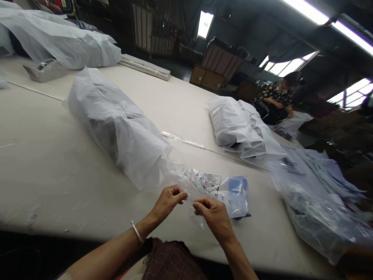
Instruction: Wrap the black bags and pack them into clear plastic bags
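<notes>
Near the front of the table, my left hand (171, 198) pinches the edge of a clear plastic bag (208, 186). Beside it, my right hand (211, 212) has thumb and forefinger pressed together on the same bag's open end. Dark printing runs across the bag, and something blue lies flat inside its right part. The end between my hands looks loose and crumpled. Just behind my left hand, a large bundle wrapped in translucent white plastic (116, 124) reaches close to the clear bag; I cannot tell whether the two touch.
More white-wrapped bundles lie at the table's back left (72, 42) and right (233, 124). A heap of clear plastic bags (317, 217) covers the right end. Flat strips (145, 66) lie along the far edge. A person (276, 97) sits beyond the table.
</notes>
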Tool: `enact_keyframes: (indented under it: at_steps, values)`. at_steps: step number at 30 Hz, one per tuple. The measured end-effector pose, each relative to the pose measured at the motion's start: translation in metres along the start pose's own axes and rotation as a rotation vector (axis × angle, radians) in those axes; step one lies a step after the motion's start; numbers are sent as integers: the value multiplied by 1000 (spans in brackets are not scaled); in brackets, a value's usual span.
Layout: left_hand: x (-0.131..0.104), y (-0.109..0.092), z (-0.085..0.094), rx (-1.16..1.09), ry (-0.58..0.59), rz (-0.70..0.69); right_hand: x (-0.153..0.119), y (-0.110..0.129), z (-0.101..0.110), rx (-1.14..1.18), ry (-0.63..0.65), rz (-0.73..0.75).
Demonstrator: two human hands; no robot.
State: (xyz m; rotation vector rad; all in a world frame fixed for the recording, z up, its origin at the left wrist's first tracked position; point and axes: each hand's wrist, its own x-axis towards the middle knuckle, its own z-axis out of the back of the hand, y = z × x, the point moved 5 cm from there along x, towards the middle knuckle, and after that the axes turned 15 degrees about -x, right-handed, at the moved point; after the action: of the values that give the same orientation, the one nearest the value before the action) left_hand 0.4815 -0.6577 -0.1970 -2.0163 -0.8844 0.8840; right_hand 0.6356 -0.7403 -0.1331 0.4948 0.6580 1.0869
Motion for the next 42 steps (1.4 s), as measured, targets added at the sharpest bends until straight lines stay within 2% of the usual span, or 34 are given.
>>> enact_keyframes:
  at_steps: [4, 10, 15, 20, 24, 28, 32, 36, 39, 42]
  values:
    - [-1, -7, 5, 56, -63, -35, 2, 4, 7, -80, -94, -34]
    - [1, -11, 1, 36, -1, -73, 1, -3, 1, 51, 37, -17]
    - [3, -12, -2, 85, 49, -95, -3, -2, 11, -18, -43, -27]
    - [2, -28, 1, 173, -47, -147, -6, 2, 19, -66, -130, -40]
    - [1, -37, -10, 258, 3, -229, -1, 15, 19, 27, -126, 31]
    - [-1, -35, -23, 339, 70, -322, 5, 36, 14, 61, -106, 71]
    - [-1, -30, -25, 338, 96, -298, 8, 45, 19, 19, -110, 72]
    - [-3, -38, -27, 249, 176, -256, 13, 40, 41, -29, -75, 77]
    - [0, -50, -30, 202, 179, -259, 20, 31, 73, -44, -135, -11]
    - [13, -58, -26, 206, 109, -307, 26, 34, 114, 73, -201, -14]
